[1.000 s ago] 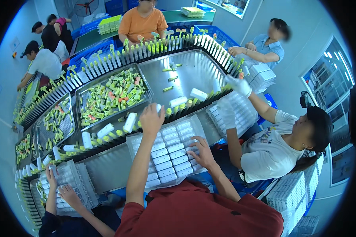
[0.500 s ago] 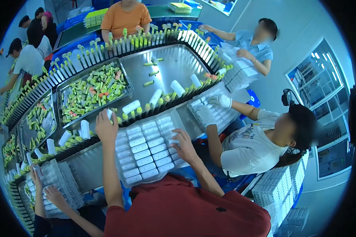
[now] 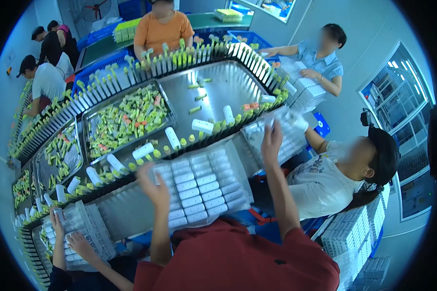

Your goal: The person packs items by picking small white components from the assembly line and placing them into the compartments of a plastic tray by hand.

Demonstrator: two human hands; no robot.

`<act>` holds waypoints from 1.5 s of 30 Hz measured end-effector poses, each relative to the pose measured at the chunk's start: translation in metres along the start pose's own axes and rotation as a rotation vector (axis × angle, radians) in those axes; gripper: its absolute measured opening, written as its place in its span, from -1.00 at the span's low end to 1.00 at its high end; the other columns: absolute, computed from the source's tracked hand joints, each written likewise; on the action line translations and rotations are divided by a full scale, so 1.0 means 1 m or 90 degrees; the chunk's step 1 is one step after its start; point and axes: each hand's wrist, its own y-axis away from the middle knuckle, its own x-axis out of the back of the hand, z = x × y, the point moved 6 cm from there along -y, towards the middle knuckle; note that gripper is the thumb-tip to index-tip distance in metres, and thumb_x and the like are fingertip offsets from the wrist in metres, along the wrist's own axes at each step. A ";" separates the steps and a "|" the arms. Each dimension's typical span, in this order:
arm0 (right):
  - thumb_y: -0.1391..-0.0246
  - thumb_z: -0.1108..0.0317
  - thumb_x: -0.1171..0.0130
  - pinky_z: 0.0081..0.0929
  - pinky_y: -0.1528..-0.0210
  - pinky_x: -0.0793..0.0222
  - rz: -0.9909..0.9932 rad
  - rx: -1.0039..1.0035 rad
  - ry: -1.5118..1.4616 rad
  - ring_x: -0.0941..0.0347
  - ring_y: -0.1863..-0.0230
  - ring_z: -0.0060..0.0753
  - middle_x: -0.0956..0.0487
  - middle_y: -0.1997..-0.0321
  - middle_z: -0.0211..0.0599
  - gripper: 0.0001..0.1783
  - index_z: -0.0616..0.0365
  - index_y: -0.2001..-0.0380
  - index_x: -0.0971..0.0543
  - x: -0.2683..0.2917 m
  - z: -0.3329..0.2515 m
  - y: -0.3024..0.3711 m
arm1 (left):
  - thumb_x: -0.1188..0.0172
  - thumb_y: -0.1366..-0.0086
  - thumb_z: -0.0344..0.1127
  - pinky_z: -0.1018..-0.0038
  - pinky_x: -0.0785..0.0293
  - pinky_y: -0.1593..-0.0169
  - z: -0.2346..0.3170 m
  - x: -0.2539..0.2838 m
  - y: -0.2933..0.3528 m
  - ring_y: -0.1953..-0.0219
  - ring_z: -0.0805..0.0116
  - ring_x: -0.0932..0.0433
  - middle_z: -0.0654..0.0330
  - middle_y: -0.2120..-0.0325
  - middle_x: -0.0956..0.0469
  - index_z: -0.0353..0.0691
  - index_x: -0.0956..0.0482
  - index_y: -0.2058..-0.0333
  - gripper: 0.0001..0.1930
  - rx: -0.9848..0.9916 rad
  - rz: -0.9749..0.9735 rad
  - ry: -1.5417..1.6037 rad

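In front of me lies a clear plastic tray (image 3: 213,167), several of its pockets filled with white oblong cases (image 3: 193,201). My left hand (image 3: 154,190) is over the tray's left edge, smeared by motion, so I cannot make out its grip. Farther right, my right hand (image 3: 273,140) is raised beside a co-worker's tray. A small white case (image 3: 269,123) appears between its fingertips, partly hidden. Beyond my tray runs a row of upright green-yellow pieces (image 3: 192,137) in a black slotted rack, with white cases (image 3: 172,137) leaning on it.
Metal trays behind the rack hold green and orange pieces (image 3: 126,119). A gloved co-worker (image 3: 335,179) works at a tray on my right. Another person's hands (image 3: 80,245) are over a tray on my left. Stacked trays (image 3: 349,230) stand at the lower right.
My right hand has moved from the tray up and to the right. My left hand has come back from the rack toward the tray. The whole view has shifted slightly.
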 end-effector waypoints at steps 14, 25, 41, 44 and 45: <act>-0.43 0.14 -0.19 0.13 0.03 -0.59 -0.530 0.140 0.470 -0.67 0.02 0.22 -0.73 -0.01 -0.07 -0.68 0.09 -0.07 -0.63 -0.170 0.027 -0.022 | -0.31 -0.28 -0.43 0.05 -0.38 -0.29 0.021 -0.044 0.062 -0.18 -0.09 -0.50 0.01 -0.09 -0.55 -0.25 -0.59 -0.04 -0.65 -0.067 -0.288 -0.060; -0.35 0.07 -0.30 0.10 0.18 -0.66 -0.509 0.064 0.415 -0.69 0.19 0.33 -0.61 0.03 0.30 -0.33 0.40 -0.23 -0.33 -0.210 -0.017 0.048 | -0.32 -0.34 -0.34 0.02 -0.33 -0.33 0.028 -0.051 0.068 -0.22 -0.10 -0.45 -0.03 -0.14 -0.52 -0.31 -0.57 -0.20 -0.53 -0.127 -0.356 -0.154; -0.21 0.24 -0.35 -0.03 -0.44 -0.40 -0.483 0.096 0.389 -0.39 -0.50 0.05 -0.55 -0.38 0.02 -0.66 0.20 0.04 -0.65 -0.045 -0.050 0.197 | -0.28 -0.37 -0.51 0.05 -0.36 -0.27 0.015 -0.065 0.063 -0.16 -0.13 -0.50 -0.02 -0.07 -0.58 -0.25 -0.56 -0.07 -0.69 -0.008 -0.291 -0.104; -0.17 0.26 -0.39 -0.06 -0.38 -0.44 -0.433 0.070 0.334 -0.45 -0.41 0.06 -0.57 -0.29 0.01 -0.66 0.20 0.05 -0.64 -0.039 -0.057 0.181 | -0.21 -0.40 -0.56 0.00 -0.40 -0.23 0.016 -0.062 0.060 -0.08 -0.21 -0.54 -0.09 -0.03 -0.61 -0.29 -0.54 -0.09 -0.70 0.024 -0.253 -0.048; -0.15 0.27 -0.41 -0.08 -0.32 -0.47 -0.405 0.023 0.308 -0.49 -0.32 0.06 -0.58 -0.23 -0.01 -0.65 0.18 0.05 -0.64 -0.034 -0.054 0.181 | -0.18 -0.42 -0.56 0.02 -0.42 -0.20 0.019 -0.057 0.061 -0.06 -0.20 -0.55 -0.10 -0.01 -0.61 -0.31 -0.55 -0.08 -0.72 0.024 -0.242 -0.051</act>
